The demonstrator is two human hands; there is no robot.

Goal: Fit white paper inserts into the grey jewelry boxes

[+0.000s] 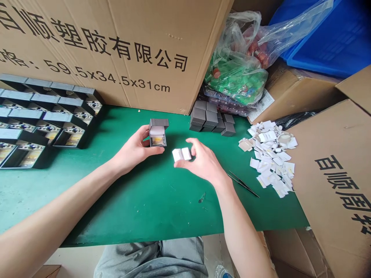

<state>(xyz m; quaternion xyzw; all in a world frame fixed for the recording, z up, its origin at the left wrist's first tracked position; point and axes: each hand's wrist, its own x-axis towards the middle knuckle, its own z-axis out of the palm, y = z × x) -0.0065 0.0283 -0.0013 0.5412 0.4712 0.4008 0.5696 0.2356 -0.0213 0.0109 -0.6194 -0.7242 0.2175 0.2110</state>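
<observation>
My left hand (136, 144) is closed round a small dark grey box (158, 141), thumb along its front and fingers behind. The box's hinged lid stands up, with a white lining inside and something yellowish in the bottom. To the right of it, my right hand (201, 158) holds a small white folded card insert (181, 154) with a slit across its middle. The thumb lies at the insert's lower edge and the index finger curls at its right side. A narrow gap of green tabletop separates the insert from the box.
Rows of open dark boxes (68, 133) stand at left. Closed grey boxes (204, 116) are stacked behind my right hand. Tweezers (244, 184) and a pile of white cards (274, 154) lie at right. Large cartons (139, 23), plastic bags (236, 73) and a blue bin (330, 42) border the green table (139, 204).
</observation>
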